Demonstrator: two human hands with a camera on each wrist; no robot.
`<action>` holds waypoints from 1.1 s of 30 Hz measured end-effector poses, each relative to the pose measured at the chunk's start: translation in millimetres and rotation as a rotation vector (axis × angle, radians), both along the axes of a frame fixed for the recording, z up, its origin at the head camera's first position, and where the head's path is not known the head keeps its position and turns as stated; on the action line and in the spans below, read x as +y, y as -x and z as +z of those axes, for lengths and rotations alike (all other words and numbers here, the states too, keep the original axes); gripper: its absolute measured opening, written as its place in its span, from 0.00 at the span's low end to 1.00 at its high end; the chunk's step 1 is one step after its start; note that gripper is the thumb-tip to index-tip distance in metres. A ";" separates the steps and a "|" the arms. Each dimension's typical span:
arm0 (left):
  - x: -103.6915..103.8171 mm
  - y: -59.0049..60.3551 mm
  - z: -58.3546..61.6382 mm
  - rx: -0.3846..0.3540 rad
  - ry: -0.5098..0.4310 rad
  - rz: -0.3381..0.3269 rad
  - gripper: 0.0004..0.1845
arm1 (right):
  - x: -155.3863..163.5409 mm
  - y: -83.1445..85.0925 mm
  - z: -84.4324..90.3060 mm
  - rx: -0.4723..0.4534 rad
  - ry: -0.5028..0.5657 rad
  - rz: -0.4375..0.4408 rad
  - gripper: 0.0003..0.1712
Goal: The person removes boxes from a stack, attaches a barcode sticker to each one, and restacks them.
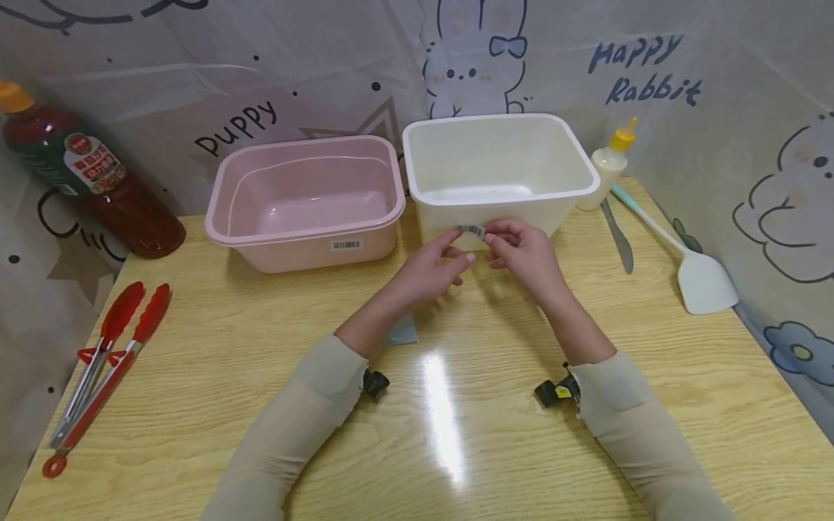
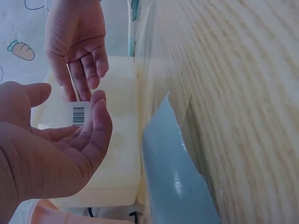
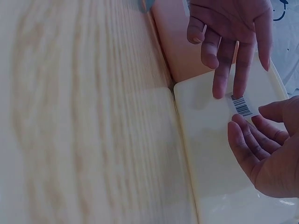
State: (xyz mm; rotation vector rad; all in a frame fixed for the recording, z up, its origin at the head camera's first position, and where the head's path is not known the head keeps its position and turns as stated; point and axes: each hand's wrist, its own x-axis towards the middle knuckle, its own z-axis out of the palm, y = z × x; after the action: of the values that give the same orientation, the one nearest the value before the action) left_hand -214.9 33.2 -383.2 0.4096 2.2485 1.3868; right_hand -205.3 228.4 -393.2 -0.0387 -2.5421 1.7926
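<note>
A white bin (image 1: 498,199) stands at the back with a barcode sticker (image 1: 472,231) against its front wall. My left hand (image 1: 433,271) touches the sticker's left end with extended fingertips, its thumb held apart. On the other side, my right hand (image 1: 526,259) pinches the sticker's right end between thumb and finger. The right wrist view shows the sticker (image 3: 241,106) between both hands. A pale blue sheet (image 2: 175,163) lies on the table below my left forearm, partly hidden by it in the head view.
Left of the white bin stands a pink bin (image 1: 306,246) with its own barcode sticker. A sauce bottle (image 1: 91,170) and red-tipped tongs (image 1: 107,369) are at far left. To the right are a yellow-capped squeeze bottle (image 1: 609,170), a knife (image 1: 617,237) and a white spatula (image 1: 706,282).
</note>
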 end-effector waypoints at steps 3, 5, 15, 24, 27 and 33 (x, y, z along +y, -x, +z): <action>0.6 0.9 1.1 -0.008 -0.008 0.007 0.37 | 0.4 -0.2 0.8 0.002 -0.007 0.003 0.18; 0.6 0.9 2.1 -0.010 -0.014 0.012 0.37 | 1.0 -0.5 1.1 0.002 -0.008 0.009 0.19; 0.2 0.3 2.2 0.004 -0.027 0.033 0.35 | 1.9 -1.4 2.4 -0.001 -0.057 0.018 0.21; -1.1 -0.3 2.8 0.003 -0.025 0.027 0.35 | 2.2 -2.1 1.4 -0.002 -0.087 0.014 0.21; -1.5 -0.2 2.6 0.000 -0.027 0.026 0.35 | 2.7 -2.3 1.6 0.003 -0.093 0.013 0.21; -1.7 -0.3 2.7 -0.001 -0.026 0.028 0.36 | 4.7 -1.6 2.7 0.013 -0.092 0.000 0.21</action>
State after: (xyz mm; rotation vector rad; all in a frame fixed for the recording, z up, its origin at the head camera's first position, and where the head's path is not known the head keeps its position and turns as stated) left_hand -214.6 31.6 -380.5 0.3873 2.2453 1.4319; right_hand -203.7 233.1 -390.5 -0.0239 -2.6116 1.6679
